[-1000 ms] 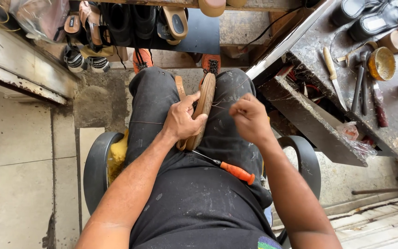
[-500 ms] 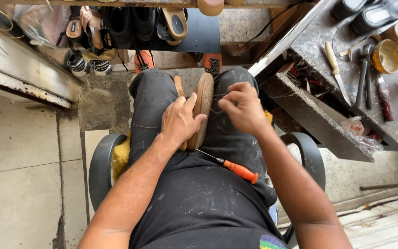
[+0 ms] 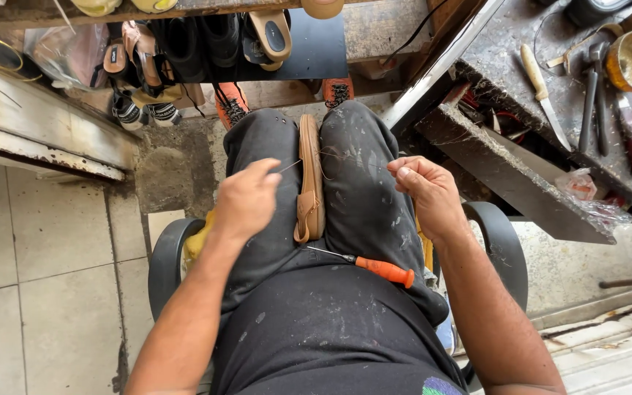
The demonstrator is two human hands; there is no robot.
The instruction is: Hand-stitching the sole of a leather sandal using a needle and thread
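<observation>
cluttered cobbler's bench (image 3: 550,197) at two o'clock; tan shoe (image 3: 309,183) wedged between knees. left hand (image 3: 246,201), right hand (image 3: 427,192) pinched on thread (image 3: 345,157), stitching. next probably needing even tension.

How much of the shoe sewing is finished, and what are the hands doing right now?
Done: cannot tell how many stitches are in; the seam is too small to see. In hand: the tan shoe stands on edge, clamped between the knees, while the left hand and right hand pull thin thread out to both sides. Left: the thread is not cut, and the orange-handled awl lies on the lap.
</observation>
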